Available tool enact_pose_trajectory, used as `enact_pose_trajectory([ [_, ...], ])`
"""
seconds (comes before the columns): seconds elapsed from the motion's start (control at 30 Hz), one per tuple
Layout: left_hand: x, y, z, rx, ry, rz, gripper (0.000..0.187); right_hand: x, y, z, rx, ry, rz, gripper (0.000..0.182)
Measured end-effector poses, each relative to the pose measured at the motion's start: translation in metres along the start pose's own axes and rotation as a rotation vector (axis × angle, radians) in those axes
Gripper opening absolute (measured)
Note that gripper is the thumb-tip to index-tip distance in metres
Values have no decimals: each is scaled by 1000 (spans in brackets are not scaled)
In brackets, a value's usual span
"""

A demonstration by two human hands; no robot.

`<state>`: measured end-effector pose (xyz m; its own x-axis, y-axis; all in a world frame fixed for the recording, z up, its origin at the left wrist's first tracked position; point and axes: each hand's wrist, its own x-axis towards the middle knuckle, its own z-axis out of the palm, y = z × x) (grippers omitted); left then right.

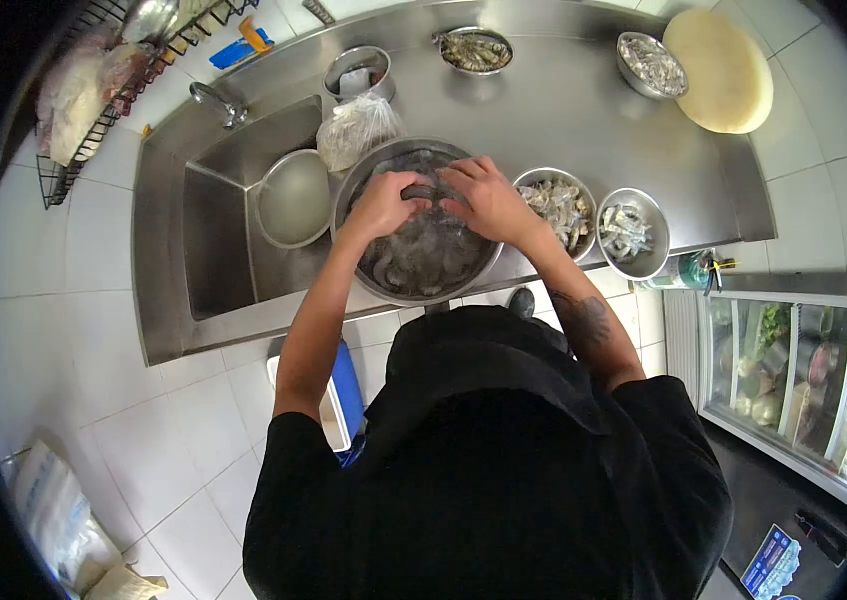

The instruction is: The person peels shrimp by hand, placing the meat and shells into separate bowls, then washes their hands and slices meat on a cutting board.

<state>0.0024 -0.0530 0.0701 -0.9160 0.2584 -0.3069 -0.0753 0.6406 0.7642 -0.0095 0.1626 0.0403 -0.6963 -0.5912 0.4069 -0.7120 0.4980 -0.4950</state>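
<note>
A wide metal pan (341, 215) at the counter's front edge holds water and several grey shrimp (414, 262). My left hand (389, 205) is over the pan, its thumb and fingers closed on a dark grey shrimp (418, 192). Facing it, my right hand (489, 203) has curled fingers at the other end of that shrimp, pinching it. Just right of the pan stands a metal bowl (588, 192) with shrimp pieces, perhaps shells. Beside it, another metal bowl (660, 250) contains pale grey shrimp. The fingertips are partly hidden.
A sink (214, 240) at left holds a round vessel (294, 200) of cloudy liquid. Behind the pan are a plastic bag (359, 132) and a metal pot (384, 75). Farther back sit two bowls (474, 68) (634, 80) and a round cutting board (724, 75). A glass-front fridge (794, 370) stands right.
</note>
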Motion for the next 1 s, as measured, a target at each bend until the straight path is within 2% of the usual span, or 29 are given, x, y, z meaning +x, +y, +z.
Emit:
enact_pose_trajectory([
  [0.03,4,0,1,4,6,8,32,4,-2,-7,-18,14,-42,37],
  [0.1,12,4,7,-259,-33,246,29,4,-6,-25,-73,2,-32,35],
  [0.23,25,44,28,-457,-80,252,22,-15,2,-57,-177,41,11,24],
  [0.3,31,67,48,-196,-36,222,20,-32,13,-65,-235,93,9,18],
  [0.33,36,72,62,-111,33,248,17,-41,20,-67,-285,138,-8,14],
  [0.37,43,78,76,-112,17,256,17,-52,30,-66,-294,139,8,14],
  [0.43,58,84,107,287,265,559,19,-78,55,-58,-292,220,114,14],
  [0.47,69,82,129,197,319,569,24,-91,65,-53,-306,214,179,14],
  [0.5,67,92,140,278,282,469,26,-103,72,-48,-308,218,186,14],
  [0.57,85,81,168,353,281,505,29,-123,79,-41,-294,270,264,13],
  [0.6,90,79,173,358,272,507,29,-130,79,-42,-284,228,299,15],
  [0.67,97,71,183,464,284,363,26,-144,78,-42,-278,176,342,14],
  [0.7,103,64,184,474,271,372,26,-147,77,-45,-281,125,374,13],
  [0.73,108,54,180,292,268,477,24,-150,75,-49,-307,-28,501,18],
  [0.77,114,43,177,106,261,574,25,-153,76,-50,-305,-16,518,18],
  [0.83,116,39,170,127,212,558,29,-154,75,-53,-385,183,458,33],
  [0.87,116,38,168,-90,82,429,27,-154,78,-58,-313,55,476,44],
  [0.93,107,51,155,-517,-234,214,19,-146,78,-65,-231,1,445,39],
  [1.0,104,56,156,-553,-254,247,16,-140,85,-70,-137,-109,378,26],
])
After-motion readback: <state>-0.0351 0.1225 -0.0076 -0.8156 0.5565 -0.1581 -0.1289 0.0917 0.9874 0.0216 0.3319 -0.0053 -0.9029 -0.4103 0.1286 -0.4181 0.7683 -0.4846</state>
